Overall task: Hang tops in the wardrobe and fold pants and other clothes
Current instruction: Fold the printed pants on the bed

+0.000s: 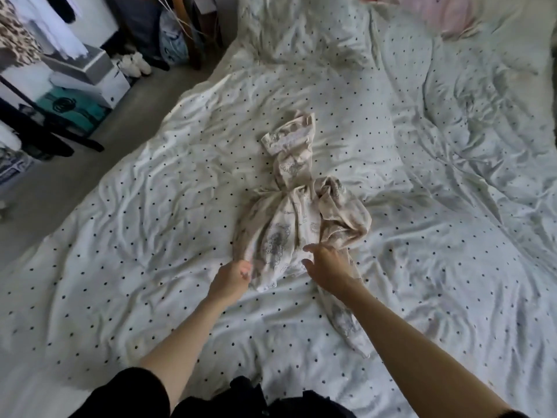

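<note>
Pants [297, 215], cream with a grey print, are lying bunched and twisted in the middle of the bed, on a white duvet [150, 191] with small dark dots. One leg is trailing toward the far side, another strip of the fabric is running back toward the person under the right forearm.

Left hand [233, 277] is curling closed on the near left edge of the pants, fingers folded in with cloth pinched between them and the palm. Right hand [327, 265] is hovering at the near right side of the heap, fingers spread and loosely bent, thumb pointing left; fingertips are touching or almost touching the fabric, and I cannot tell whether anything is being gripped. The two hands are sitting apart, with the bulk of the cloth's near end between them. Both forearms are bare, black sleeves [132, 393] showing at the bottom edge.

Beyond the pants, the duvet is rumpling up toward a pink pillow [446, 13] at the far right corner. Left of the bed, on grey floor, boxes [87, 76] are standing stacked, white over teal, with a pair of white shoes [135, 63] just behind. Clothes [18, 34] are hanging at the far left, one with a leopard print.
</note>
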